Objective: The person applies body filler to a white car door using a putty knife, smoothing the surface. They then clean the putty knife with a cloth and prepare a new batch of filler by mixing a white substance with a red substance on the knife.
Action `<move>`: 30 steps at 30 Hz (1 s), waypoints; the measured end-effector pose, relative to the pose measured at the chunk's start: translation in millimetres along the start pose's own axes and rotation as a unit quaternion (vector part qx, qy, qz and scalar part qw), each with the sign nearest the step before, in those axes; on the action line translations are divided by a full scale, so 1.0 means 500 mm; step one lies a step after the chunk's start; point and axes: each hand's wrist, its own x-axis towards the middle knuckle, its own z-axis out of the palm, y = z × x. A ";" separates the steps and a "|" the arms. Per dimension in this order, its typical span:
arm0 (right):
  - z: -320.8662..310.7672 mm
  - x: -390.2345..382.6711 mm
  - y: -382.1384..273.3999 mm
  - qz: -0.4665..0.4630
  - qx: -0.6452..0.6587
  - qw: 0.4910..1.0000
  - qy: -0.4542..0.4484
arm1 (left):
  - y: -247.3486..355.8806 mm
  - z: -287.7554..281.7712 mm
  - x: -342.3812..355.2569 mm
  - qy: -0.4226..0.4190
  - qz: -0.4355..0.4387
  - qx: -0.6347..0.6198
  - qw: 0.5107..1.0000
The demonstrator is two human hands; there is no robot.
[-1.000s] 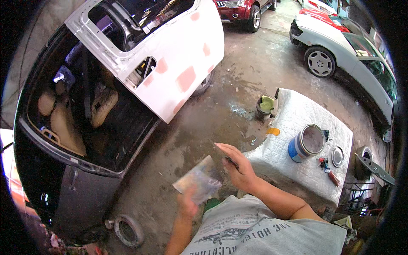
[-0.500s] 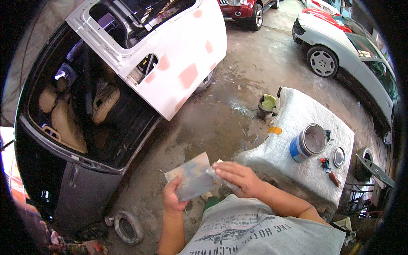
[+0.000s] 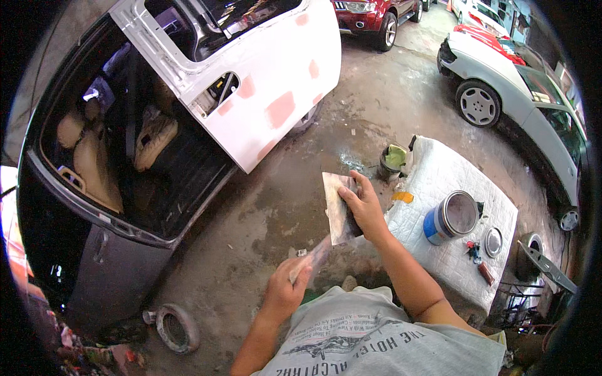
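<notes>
The right grip (image 3: 367, 210) holds up a flat, smeared spreader plate (image 3: 338, 219); the left grip (image 3: 287, 289) clasps a second, blurred plate (image 3: 316, 255) just below it, and whether the two touch cannot be told. To the right, a white quilted surface (image 3: 454, 166) carries an open blue-sided tin (image 3: 441, 224), a round metal lid (image 3: 493, 242) and a brown cylinder (image 3: 486, 274). Ahead stand a white vehicle door (image 3: 298, 59) with pinkish patches, a red SUV (image 3: 367, 20) and a pale sedan (image 3: 517, 91).
</notes>
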 end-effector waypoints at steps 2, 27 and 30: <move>0.016 0.005 0.014 -0.013 -0.031 0.999 0.019 | 0.027 0.005 0.005 0.007 0.047 0.027 0.999; -0.089 -0.148 -0.136 0.212 -0.036 0.949 -0.232 | -0.070 0.043 0.019 -0.222 -0.247 -0.270 0.904; -0.105 -0.146 -0.106 0.186 -0.076 0.935 -0.291 | -0.069 0.013 0.033 -0.216 -0.213 -0.203 0.931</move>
